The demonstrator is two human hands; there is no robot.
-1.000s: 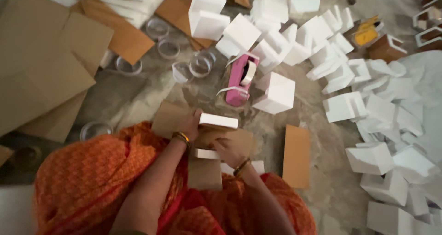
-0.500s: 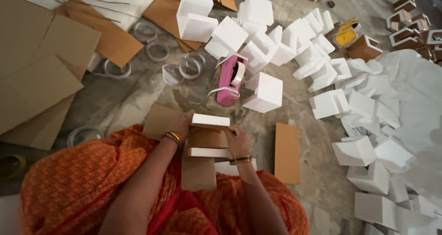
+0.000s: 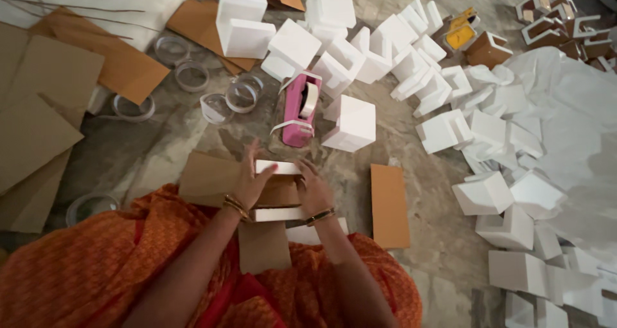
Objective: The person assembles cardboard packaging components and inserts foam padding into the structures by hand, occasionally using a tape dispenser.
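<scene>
pink tape dispenser (image 3: 299,109) | white foam blocks (image 3: 411,64) | empty tape rings (image 3: 241,96)

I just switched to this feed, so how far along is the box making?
Done: a large spread of folded white boxes covers the floor ahead and to the right. In hand: the left hand and right hand press on a half-formed box of brown card with white edges, in front of the pink tape dispenser. Left: flat brown card sheets lie unfolded at the sides.
</scene>
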